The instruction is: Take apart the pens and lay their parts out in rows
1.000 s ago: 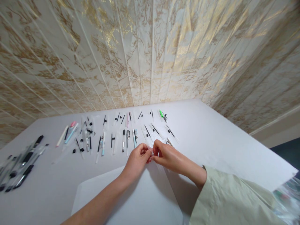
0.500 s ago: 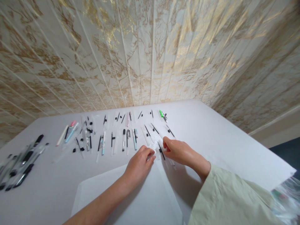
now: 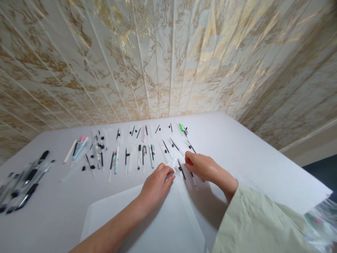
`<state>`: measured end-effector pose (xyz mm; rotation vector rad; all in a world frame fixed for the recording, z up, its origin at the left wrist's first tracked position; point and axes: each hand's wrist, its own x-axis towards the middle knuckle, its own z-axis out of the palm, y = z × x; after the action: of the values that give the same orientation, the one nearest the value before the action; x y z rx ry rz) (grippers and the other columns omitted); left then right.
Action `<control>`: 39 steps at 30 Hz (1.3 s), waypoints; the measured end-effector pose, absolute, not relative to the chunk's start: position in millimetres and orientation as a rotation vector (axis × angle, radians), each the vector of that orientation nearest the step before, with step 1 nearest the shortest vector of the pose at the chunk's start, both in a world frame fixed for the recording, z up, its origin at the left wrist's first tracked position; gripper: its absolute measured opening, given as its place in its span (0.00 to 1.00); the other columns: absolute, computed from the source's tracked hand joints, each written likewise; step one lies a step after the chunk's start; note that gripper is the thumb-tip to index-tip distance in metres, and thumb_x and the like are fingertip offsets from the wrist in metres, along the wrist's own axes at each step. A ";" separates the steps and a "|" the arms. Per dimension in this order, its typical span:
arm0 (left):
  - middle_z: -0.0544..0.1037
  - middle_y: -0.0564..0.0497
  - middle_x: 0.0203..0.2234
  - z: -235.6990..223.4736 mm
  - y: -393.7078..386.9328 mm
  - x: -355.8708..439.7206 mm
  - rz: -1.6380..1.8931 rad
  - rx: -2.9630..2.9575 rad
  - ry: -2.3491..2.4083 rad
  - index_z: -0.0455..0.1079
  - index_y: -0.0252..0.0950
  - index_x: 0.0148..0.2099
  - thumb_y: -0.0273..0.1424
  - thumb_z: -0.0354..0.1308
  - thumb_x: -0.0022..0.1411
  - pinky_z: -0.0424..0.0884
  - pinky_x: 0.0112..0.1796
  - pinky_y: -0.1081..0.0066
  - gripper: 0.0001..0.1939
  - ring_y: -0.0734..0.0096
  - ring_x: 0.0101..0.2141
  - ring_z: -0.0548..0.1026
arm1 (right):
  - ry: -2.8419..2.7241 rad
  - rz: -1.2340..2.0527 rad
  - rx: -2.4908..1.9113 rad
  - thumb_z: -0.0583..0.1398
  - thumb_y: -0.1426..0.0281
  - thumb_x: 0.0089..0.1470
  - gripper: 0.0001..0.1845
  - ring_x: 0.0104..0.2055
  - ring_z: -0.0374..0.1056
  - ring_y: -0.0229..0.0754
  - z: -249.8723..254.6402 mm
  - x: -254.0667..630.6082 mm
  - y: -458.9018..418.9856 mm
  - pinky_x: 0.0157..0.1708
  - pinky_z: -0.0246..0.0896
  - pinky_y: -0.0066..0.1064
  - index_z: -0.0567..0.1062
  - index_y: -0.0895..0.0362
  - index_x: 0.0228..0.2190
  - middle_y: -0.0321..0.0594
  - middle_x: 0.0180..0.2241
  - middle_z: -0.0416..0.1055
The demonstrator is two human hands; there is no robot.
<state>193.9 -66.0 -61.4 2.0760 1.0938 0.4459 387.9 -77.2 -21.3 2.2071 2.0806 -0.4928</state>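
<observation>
My left hand (image 3: 158, 182) rests at the upper edge of a white sheet (image 3: 137, 218), fingers bent and closed, fingertips beside crinkled clear plastic (image 3: 172, 163). Whatever lies under those fingertips is hidden. My right hand (image 3: 201, 166) is closed with its thumb and forefinger together, over the right end of the lower row of pen parts; anything in its grip cannot be made out. Just left of it lie a black pen refill (image 3: 181, 170) and a small black cap (image 3: 180, 168). Another thin refill (image 3: 193, 179) lies partly under the right hand.
Pen parts, refills and caps lie in two rows across the white table (image 3: 252, 161). A green-and-grey pen (image 3: 181, 128) is at the back. Several pens (image 3: 28, 181) are piled at left, with a light blue pen (image 3: 80, 149) behind. Clear plastic bags (image 3: 322, 225) sit at lower right.
My right hand has shifted slightly right and away from the black refill, showing more of the thin refill beside it. My left hand has stayed nearly still.
</observation>
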 end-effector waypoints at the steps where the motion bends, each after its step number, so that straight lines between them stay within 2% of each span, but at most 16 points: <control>1: 0.71 0.48 0.39 -61.5 -65.8 194.0 0.441 2.078 1.095 0.70 0.39 0.40 0.33 0.48 0.62 0.66 0.41 0.68 0.10 0.65 0.39 0.73 | 2.070 -0.479 2.253 0.52 0.68 0.56 0.05 0.30 0.66 0.40 -20.2 389.9 -75.7 0.25 0.45 0.28 0.68 0.52 0.34 0.37 0.31 0.73; 7: 0.71 0.48 0.41 -64.8 -66.4 194.2 0.426 2.123 1.099 0.70 0.39 0.45 0.33 0.48 0.62 0.66 0.40 0.68 0.12 0.65 0.39 0.73 | 2.052 -0.326 2.513 0.51 0.67 0.57 0.06 0.31 0.65 0.40 -19.0 402.6 -68.0 0.26 0.45 0.27 0.67 0.53 0.34 0.38 0.32 0.73; 14: 0.71 0.48 0.41 -68.0 -68.6 193.3 0.401 2.174 1.109 0.70 0.41 0.48 0.33 0.47 0.63 0.66 0.39 0.69 0.15 0.66 0.37 0.73 | 2.039 -0.336 2.522 0.51 0.68 0.57 0.07 0.32 0.65 0.40 -27.0 406.7 -62.9 0.26 0.45 0.27 0.68 0.54 0.35 0.39 0.32 0.73; 22: 0.71 0.47 0.39 -66.2 -65.8 193.9 0.467 2.105 1.063 0.73 0.40 0.46 0.34 0.47 0.62 0.66 0.39 0.68 0.16 0.66 0.36 0.73 | 2.071 -0.329 2.523 0.50 0.68 0.58 0.08 0.34 0.66 0.41 -30.1 406.0 -62.5 0.26 0.45 0.27 0.69 0.54 0.35 0.40 0.34 0.73; 25: 0.72 0.47 0.38 -59.3 -66.2 186.0 0.509 2.029 1.023 0.74 0.39 0.44 0.35 0.48 0.62 0.68 0.37 0.68 0.16 0.68 0.32 0.72 | 2.087 -0.303 2.541 0.50 0.68 0.58 0.09 0.34 0.66 0.41 -28.0 403.9 -64.0 0.25 0.45 0.28 0.69 0.54 0.34 0.40 0.33 0.73; 30: 0.73 0.49 0.35 -46.1 -71.9 147.4 0.614 1.952 1.166 0.74 0.39 0.41 0.38 0.50 0.61 0.66 0.32 0.70 0.14 0.71 0.28 0.70 | 2.137 -0.313 2.556 0.49 0.67 0.58 0.10 0.34 0.67 0.42 -25.6 401.2 -65.9 0.25 0.45 0.28 0.69 0.54 0.34 0.41 0.33 0.74; 39: 0.72 0.51 0.30 -58.0 -70.5 24.7 0.930 2.032 1.813 0.71 0.37 0.35 0.33 0.48 0.61 0.66 0.35 0.70 0.10 0.69 0.32 0.71 | 2.197 -0.326 2.509 0.50 0.61 0.57 0.12 0.29 0.66 0.43 -34.8 395.0 -67.1 0.24 0.45 0.29 0.70 0.53 0.31 0.41 0.30 0.73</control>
<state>24.7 -70.5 -58.0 2.0322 1.8132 0.9302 395.0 -67.1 -34.8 2.5087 2.1970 -0.3261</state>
